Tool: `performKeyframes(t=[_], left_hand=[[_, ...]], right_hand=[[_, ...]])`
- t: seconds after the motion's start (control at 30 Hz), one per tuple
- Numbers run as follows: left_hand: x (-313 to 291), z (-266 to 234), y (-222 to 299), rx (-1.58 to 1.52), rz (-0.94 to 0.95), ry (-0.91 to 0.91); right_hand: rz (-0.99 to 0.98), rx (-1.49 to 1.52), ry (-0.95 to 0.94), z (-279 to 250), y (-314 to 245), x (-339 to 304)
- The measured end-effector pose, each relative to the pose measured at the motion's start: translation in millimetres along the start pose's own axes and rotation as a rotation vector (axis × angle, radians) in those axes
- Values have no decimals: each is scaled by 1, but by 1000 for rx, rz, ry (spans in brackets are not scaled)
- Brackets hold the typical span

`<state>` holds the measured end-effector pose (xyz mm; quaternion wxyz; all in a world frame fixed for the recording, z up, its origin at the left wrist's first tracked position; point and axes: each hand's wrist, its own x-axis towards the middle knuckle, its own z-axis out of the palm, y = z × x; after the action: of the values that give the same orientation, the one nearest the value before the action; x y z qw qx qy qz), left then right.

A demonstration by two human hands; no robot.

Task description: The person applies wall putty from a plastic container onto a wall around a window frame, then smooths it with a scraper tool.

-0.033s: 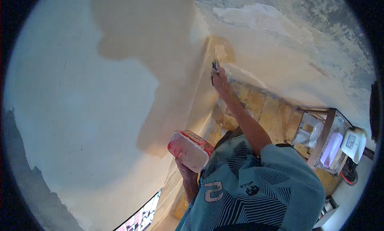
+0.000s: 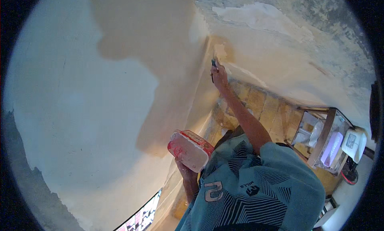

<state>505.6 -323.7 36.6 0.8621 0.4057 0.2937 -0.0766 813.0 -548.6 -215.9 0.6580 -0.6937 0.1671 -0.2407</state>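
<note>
My left hand [image 2: 186, 170] supports a red plastic tub [image 2: 205, 142] from beneath, close to my body. The tub's open side is turned up, and a whitish coating lines it, with red showing through. Stretched out toward the wall corner, my right hand [image 2: 219, 75] is closed around a slim dark-handled tool [image 2: 213, 63] that looks like a putty knife. Its tip meets or nearly meets the right-hand wall [image 2: 264, 57] beside a pale patch [image 2: 220, 51]; the blade is too small to make out clearly.
The left wall [image 2: 108, 99] carries a large shadow. On the right stands a wooden shelf unit [image 2: 326, 131] holding a lilac container [image 2: 332, 149] and a white scale [image 2: 354, 145]. Worn yellowish tiles [image 2: 256, 105] cover the floor. A lit screen [image 2: 146, 211] shows at the lower left.
My right hand has shifted slightly up along the wall corner with the tool. The left hand and the tub stay in place.
</note>
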Motion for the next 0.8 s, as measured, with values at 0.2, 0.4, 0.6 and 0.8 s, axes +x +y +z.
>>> performKeyframes(t=[0.2, 0.4, 0.6, 0.8], left_hand=[[1, -8, 1, 89, 9, 34], [4, -24, 7, 66, -6, 24], [7, -23, 8, 142, -8, 35], [5, -30, 10, 154, -9, 48]], right_hand=[[-178, -398, -13, 33, -51, -65], [-26, -9, -154, 22, -62, -172], [-209, -203, -22, 37, -47, -112], [34, -87, -162, 42, -68, -179]])
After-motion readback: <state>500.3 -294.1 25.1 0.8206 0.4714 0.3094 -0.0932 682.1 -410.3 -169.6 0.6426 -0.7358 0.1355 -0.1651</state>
